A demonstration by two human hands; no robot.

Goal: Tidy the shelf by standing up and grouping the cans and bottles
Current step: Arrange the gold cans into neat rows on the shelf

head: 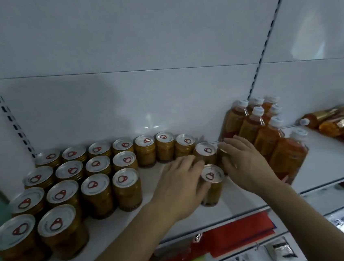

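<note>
Several amber cans (98, 193) with silver pull-tab lids stand in rows on the left of the white shelf (248, 203). Two more upright cans stand apart near the middle, a front can (212, 176) and one behind it (205, 150). My left hand (180, 182) wraps its fingers round the left side of the front can. My right hand (244, 161) holds a third can (222, 157), mostly hidden under its fingers. Several orange bottles (267, 139) with white caps stand grouped just right of my right hand.
More orange bottles (335, 121) lie on their sides at the far right of the shelf. The white back panel rises close behind the cans. A lower shelf with red packages (237, 236) and small packets shows below the front edge.
</note>
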